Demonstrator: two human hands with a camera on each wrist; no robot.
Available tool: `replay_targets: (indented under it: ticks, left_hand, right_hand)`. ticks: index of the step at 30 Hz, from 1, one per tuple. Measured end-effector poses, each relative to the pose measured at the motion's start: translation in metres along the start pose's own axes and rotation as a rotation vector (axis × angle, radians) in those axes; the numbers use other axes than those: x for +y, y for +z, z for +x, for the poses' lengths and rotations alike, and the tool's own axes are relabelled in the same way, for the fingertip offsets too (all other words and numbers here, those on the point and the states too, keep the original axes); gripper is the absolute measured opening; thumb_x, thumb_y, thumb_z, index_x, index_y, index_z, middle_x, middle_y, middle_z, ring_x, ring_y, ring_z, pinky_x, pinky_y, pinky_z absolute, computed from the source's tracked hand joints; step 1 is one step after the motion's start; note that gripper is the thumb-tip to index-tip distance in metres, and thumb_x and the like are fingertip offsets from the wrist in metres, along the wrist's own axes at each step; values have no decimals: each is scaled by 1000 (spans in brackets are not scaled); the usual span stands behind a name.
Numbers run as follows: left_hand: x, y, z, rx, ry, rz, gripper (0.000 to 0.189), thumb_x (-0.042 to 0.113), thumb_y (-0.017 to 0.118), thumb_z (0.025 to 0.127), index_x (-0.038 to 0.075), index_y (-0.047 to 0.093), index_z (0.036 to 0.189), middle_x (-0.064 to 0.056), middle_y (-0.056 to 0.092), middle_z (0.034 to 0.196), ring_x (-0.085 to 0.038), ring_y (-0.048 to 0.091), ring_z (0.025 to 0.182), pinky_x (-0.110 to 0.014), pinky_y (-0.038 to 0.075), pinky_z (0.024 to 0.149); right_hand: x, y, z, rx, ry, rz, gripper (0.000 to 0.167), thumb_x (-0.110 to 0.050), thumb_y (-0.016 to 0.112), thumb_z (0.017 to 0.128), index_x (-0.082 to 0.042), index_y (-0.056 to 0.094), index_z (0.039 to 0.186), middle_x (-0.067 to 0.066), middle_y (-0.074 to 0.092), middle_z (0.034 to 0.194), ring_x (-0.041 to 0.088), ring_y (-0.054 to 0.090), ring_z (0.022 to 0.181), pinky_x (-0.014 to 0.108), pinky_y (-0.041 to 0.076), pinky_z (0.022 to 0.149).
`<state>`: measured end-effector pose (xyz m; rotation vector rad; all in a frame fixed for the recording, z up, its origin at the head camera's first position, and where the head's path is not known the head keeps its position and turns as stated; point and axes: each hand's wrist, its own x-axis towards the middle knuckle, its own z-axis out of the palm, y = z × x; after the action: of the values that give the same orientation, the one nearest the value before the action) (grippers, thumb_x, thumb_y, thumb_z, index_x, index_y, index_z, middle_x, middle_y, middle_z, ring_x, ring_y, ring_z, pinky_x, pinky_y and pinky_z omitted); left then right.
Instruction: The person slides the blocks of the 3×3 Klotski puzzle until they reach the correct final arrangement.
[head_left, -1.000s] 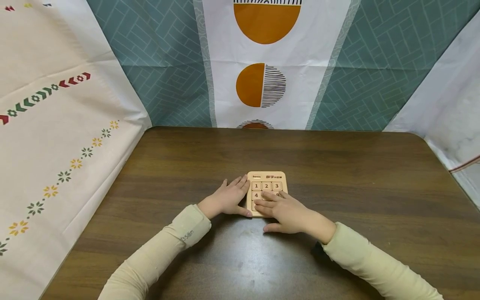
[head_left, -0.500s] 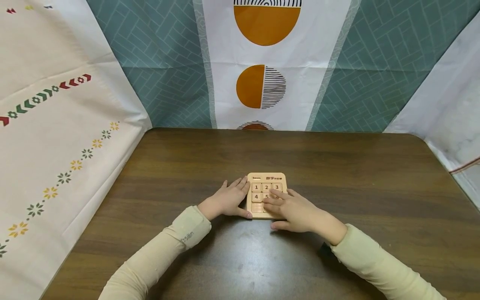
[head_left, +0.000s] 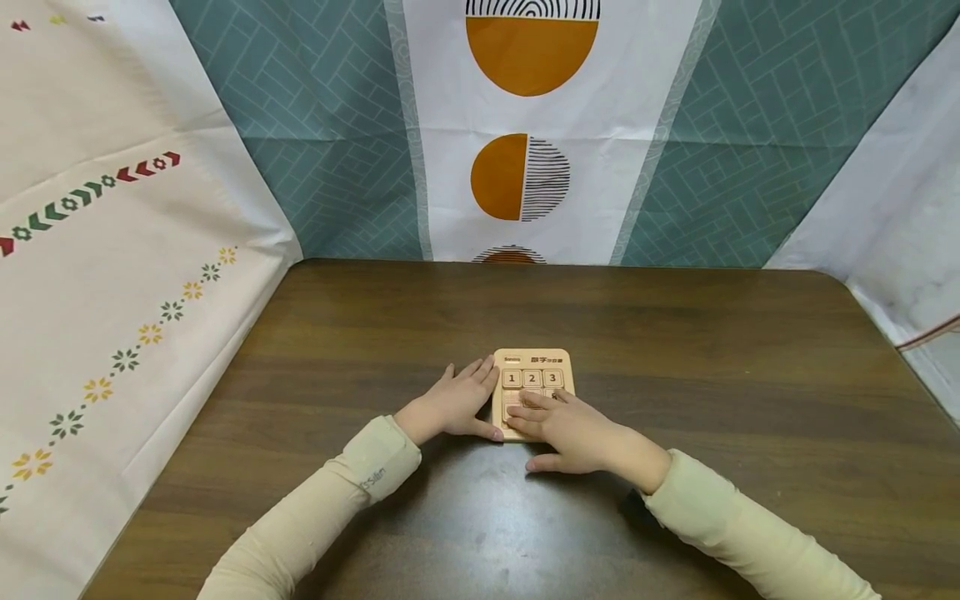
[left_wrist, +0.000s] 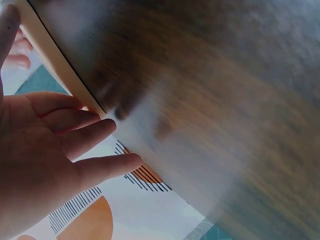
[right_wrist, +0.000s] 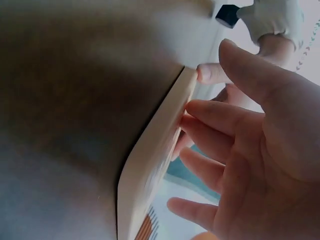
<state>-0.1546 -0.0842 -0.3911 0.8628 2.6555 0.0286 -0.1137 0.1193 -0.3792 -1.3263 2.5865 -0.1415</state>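
Note:
A small wooden sliding number puzzle (head_left: 534, 353) lies flat on the table; its top row reads 1, 2, 3. My left hand (head_left: 456, 402) lies along the puzzle's left side, straight fingertips at that edge and thumb by the near left corner. From the right, my right hand (head_left: 576, 429) reaches over the lower tiles with fingers extended, fingertips on the left and middle columns. Its thumb sticks out past the near edge. Bare slot floor shows at the left of the middle row, and a tile (head_left: 512, 412) shows below it. The right hand hides most lower tiles.
A dark wood-grain table (head_left: 375, 317) carries the puzzle. Behind it hangs a teal and white cloth (head_left: 345, 167) with orange half-circles. A cream embroidered cloth (head_left: 112, 275) drapes along the left side, and pale cloth (head_left: 900, 217) along the right.
My right hand drew back to the right, then returned leftward over the puzzle. The gap in the left column shifted from the bottom row to the middle row. My left hand stayed put.

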Motion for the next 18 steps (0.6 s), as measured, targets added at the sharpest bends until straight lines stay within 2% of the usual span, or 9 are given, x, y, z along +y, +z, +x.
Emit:
replay_targets:
  ticks: [5,10,13,18]
  left_hand:
    - [-1,2,0,-4,-4,7,103,63,60,73,-2,22,143,-17,14,149,-30,18,135,-58,21,100]
    - [-1,2,0,-9,-11,10,102,64,59,74,-1,21,143,-16,13,150,-29,17,136,-57,21,101]
    - [0,1,0,-8,-11,2,102,63,60,74,-1,21,143,-16,13,150,-29,17,136,-58,21,101]
    - [1,0,-1,-13,-10,0,102,63,60,74,-1,21,143,-16,13,150,-29,17,136,-58,21,101]
  right_hand:
    - [0,-1,-5,29,-16,1,62,-45,57,86,-8,46,135,7,43,138,29,28,132,57,25,99]
    - [11,-6,-9,113,80,-55,57,-42,59,85,-7,52,130,8,47,135,32,30,131,58,27,96]
    - [16,-6,-11,114,113,-57,56,-41,61,84,-6,55,127,9,50,132,32,31,130,59,27,95]
    - [14,-3,-6,101,104,-37,57,-43,60,84,-6,54,127,8,50,131,32,32,130,59,28,95]
